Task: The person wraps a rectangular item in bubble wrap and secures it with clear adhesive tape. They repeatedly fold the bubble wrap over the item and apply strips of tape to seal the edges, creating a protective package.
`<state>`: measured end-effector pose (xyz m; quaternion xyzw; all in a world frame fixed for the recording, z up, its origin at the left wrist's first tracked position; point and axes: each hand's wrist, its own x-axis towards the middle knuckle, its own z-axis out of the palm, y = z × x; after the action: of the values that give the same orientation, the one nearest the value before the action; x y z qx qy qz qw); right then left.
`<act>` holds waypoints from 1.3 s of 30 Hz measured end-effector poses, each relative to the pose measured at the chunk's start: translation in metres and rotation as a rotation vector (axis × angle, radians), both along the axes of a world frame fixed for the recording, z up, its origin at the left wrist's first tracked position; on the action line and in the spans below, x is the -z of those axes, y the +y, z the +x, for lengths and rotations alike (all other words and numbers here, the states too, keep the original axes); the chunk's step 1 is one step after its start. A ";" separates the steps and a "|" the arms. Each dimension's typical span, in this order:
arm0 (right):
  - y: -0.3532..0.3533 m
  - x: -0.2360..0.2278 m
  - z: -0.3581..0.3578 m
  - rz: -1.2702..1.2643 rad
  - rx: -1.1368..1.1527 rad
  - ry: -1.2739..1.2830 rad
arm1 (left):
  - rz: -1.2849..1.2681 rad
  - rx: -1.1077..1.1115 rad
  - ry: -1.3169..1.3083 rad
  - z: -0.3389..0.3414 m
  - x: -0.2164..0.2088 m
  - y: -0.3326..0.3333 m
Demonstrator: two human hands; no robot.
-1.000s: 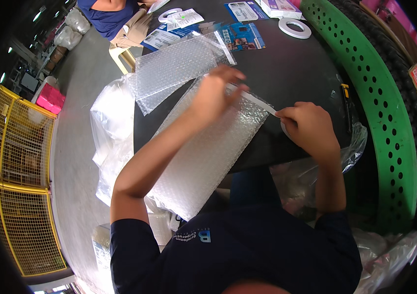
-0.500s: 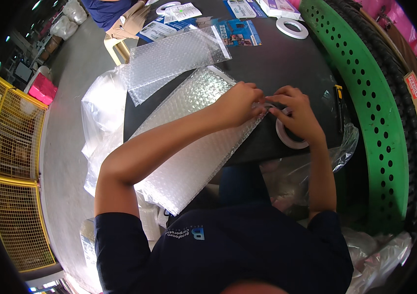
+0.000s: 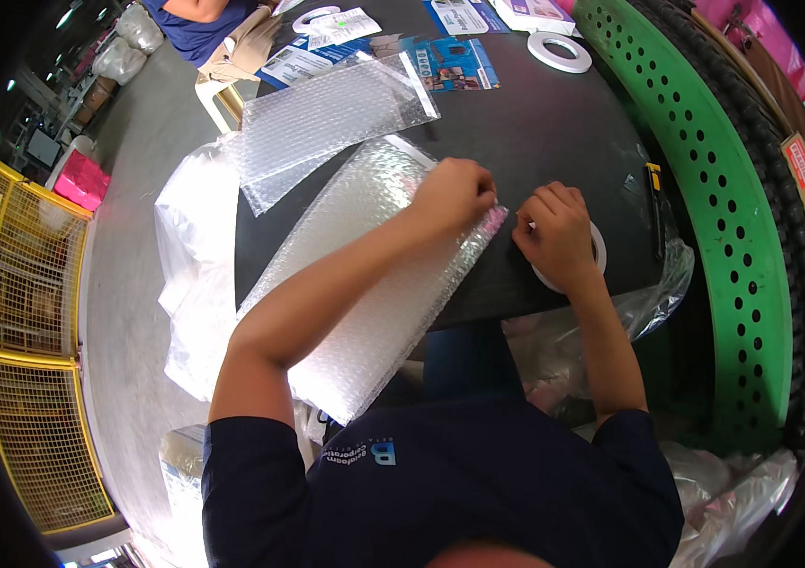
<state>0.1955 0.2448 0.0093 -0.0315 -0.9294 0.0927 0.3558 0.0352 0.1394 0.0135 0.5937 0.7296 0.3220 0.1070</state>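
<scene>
A bubble-wrap bag lies slantwise over the table's near edge. My left hand rests on its far right part, with fingers closed and bent down. Whatever those fingers grip is hidden beneath them. A pinkish patch shows at the bag's corner beside them. Just right of that corner, my right hand is closed, its fingers curled over the left side of a roll of white tape. What its fingertips hold cannot be made out. Beyond the bag lie more clear bubble-wrap bags, with a white strip along one end.
A second tape roll lies far right, near printed sheets. A yellow-and-black cutter lies by the right edge, beside a green perforated panel. White plastic hangs at the left. Another person sits at the far left.
My hands have drawn apart. The left has shifted slightly left along the bag; the right has come down nearer me over the tape roll. The person at the far left has moved an arm.
</scene>
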 end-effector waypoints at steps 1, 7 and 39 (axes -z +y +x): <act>0.002 0.002 0.002 -0.015 0.003 0.042 | 0.002 -0.026 -0.039 -0.006 -0.001 -0.001; 0.009 0.001 0.000 -0.579 0.127 -0.073 | -0.465 0.171 -0.131 -0.016 -0.043 -0.020; 0.011 0.000 0.002 -0.678 0.050 -0.136 | -0.120 -0.342 0.653 -0.143 -0.049 -0.056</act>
<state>0.1975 0.2562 0.0090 -0.1767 -0.8664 0.3850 0.2643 -0.1073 0.0829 0.0621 0.5273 0.8316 0.0855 -0.1519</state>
